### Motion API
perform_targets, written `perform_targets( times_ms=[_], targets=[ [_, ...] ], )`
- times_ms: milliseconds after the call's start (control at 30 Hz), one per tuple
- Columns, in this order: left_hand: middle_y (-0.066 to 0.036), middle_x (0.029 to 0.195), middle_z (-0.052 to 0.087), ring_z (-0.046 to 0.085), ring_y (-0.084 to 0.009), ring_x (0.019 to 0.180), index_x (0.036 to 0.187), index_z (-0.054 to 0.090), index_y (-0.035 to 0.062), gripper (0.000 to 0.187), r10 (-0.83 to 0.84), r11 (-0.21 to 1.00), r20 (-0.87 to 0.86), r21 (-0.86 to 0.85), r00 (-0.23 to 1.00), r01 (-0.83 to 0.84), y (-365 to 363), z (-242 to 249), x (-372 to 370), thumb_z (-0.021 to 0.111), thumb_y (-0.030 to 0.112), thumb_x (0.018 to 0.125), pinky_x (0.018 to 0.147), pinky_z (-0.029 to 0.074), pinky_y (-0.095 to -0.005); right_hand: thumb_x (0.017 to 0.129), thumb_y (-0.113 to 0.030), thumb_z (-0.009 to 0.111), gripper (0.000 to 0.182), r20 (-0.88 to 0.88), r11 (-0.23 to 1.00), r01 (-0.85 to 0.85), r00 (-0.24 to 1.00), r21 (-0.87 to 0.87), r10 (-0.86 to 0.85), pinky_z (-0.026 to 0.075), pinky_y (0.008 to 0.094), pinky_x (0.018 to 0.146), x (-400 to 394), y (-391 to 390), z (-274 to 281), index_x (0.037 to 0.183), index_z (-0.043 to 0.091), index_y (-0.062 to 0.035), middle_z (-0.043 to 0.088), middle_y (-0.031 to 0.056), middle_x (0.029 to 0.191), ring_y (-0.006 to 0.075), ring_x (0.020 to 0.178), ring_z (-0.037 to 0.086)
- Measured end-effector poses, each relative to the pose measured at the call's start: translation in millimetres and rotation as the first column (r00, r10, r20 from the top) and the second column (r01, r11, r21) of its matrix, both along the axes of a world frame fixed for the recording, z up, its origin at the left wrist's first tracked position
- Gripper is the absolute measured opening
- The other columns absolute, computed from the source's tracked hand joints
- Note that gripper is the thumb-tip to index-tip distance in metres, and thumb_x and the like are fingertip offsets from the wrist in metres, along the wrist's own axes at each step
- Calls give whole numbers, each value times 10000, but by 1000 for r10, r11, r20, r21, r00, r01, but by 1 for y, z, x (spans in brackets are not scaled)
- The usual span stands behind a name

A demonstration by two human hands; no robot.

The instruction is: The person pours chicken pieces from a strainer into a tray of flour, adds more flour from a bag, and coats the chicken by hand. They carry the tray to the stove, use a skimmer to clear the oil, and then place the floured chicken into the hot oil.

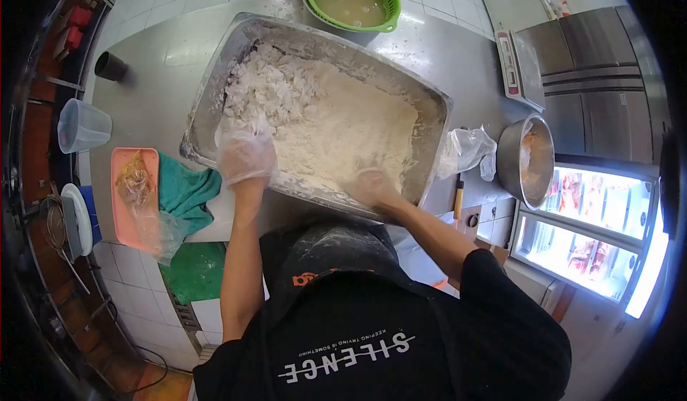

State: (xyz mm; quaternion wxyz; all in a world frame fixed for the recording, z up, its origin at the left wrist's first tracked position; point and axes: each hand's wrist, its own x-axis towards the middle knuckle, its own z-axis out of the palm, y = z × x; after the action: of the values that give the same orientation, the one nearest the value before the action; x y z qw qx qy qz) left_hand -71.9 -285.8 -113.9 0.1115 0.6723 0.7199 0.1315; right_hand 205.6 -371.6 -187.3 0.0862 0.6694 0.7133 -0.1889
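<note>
My left hand (247, 156) wore thin, wrinkled, glossy clear plastic. The pale powder (343, 125) looked fine and matt; the clumps (275, 86) on its left, rough and flaky. The pan (431, 125) was dull, dusted metal, the table (161, 100) smooth, shiny metal. At left, I had a matt cloth towel (182, 193) and a smooth plastic tray (127, 228); at far right, a glossy plastic colander (396, 11).

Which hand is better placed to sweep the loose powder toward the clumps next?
Probably the right hand: it is down at the loose powder, toward the right side of the pan. The left hand, in clear plastic, is nearer the clumps.
</note>
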Motion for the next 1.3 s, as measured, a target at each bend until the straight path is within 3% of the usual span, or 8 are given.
perform_targets(
  times_ms=[233,433,533,733,900,1033,1167,1300],
  targets=[
    [-225,848,677,653,-419,787,844,688,19,439,2,999,8,-37,1000,-1,4,11,5,557,437,878,697,488,-501,937,-546,555,649,-456,630,527,434,-571,-777,476,374,825,4,43,66,1092,642,78,676,223,994,231,988,628],
    [-225,898,685,662,-396,839,900,700,21,451,86,996,134,-8,987,-86,17,60,17,538,442,900,757,506,-468,977,-281,526,377,-290,860,94,955,501,64,462,459,667,31,71,101,1037,648,70,654,247,869,365,769,641],
    [-218,947,687,661,-367,882,917,711,33,462,304,942,633,-87,712,-325,26,126,30,535,459,904,793,511,-451,899,-121,524,310,-417,892,435,838,123,-351,489,469,705,16,64,165,1138,610,57,640,264,903,409,822,628],
    [-231,985,699,669,-393,961,1025,700,24,430,-4,1000,-262,-8,965,2,110,62,-84,498,394,943,845,522,-459,804,15,518,513,-251,570,367,928,735,-274,499,480,781,18,-1,147,1317,488,26,648,258,870,428,865,628],
    [-215,1277,569,490,-384,1230,1227,618,18,411,-400,905,-286,32,871,425,128,-95,-132,534,251,899,1119,282,-530,811,-26,530,461,-440,572,538,841,619,-315,495,471,758,11,-9,152,1269,503,23,643,241,846,406,836,622],
    [-214,1114,635,628,-394,1065,1110,621,78,274,334,939,183,25,925,-344,25,24,-92,465,224,940,858,521,-502,817,-58,539,422,-496,559,499,851,662,-171,492,463,740,-35,18,167,1232,516,20,640,228,827,389,813,618],
    [-184,833,630,652,-387,811,928,664,90,223,343,886,-194,393,919,-248,-121,1,-165,499,239,926,647,513,-503,823,-91,548,387,-524,626,382,850,680,51,490,455,721,-137,40,187,1194,528,18,636,215,808,371,790,614],
    [-198,696,608,637,-402,683,752,660,31,329,452,793,263,319,852,-519,-312,94,-246,558,305,904,622,492,-511,828,-124,557,356,-595,743,273,778,611,202,487,448,703,-267,-4,194,1156,541,15,633,201,789,353,767,610]
  ],
)
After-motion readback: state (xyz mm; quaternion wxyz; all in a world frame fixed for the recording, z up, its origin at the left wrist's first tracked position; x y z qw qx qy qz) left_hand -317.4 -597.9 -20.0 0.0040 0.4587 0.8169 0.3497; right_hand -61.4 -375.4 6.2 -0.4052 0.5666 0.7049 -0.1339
